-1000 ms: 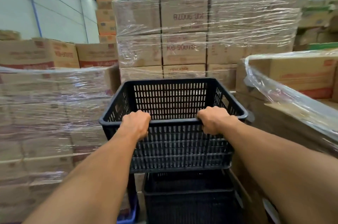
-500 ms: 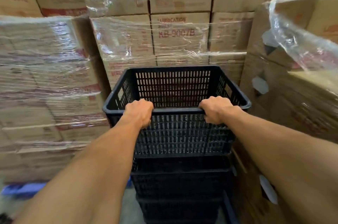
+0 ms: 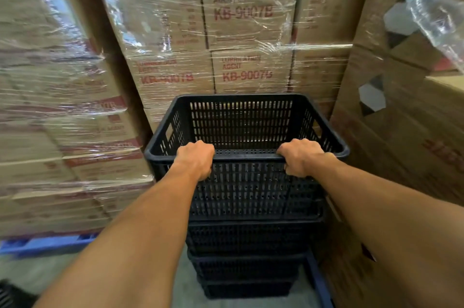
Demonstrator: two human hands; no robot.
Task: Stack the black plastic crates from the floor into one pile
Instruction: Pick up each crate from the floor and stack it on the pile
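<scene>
A black slatted plastic crate (image 3: 241, 121) sits nested on top of a pile of black crates (image 3: 246, 257) standing on the floor. My left hand (image 3: 197, 158) grips the near rim of the top crate on its left side. My right hand (image 3: 302, 157) grips the same rim on the right. The top crate is empty and level. Another black crate (image 3: 10, 295) shows only as a corner at the bottom left edge.
Shrink-wrapped cardboard boxes (image 3: 241, 39) on pallets wall in the pile at the back and left. Unwrapped cartons (image 3: 406, 132) stand close on the right. A blue pallet edge (image 3: 47, 245) lies at the lower left, over grey concrete floor (image 3: 37, 272).
The top crate has come down from above the pile and now sits nested on it. My view has tilted downward. Both hands have kept their grip on the near rim.
</scene>
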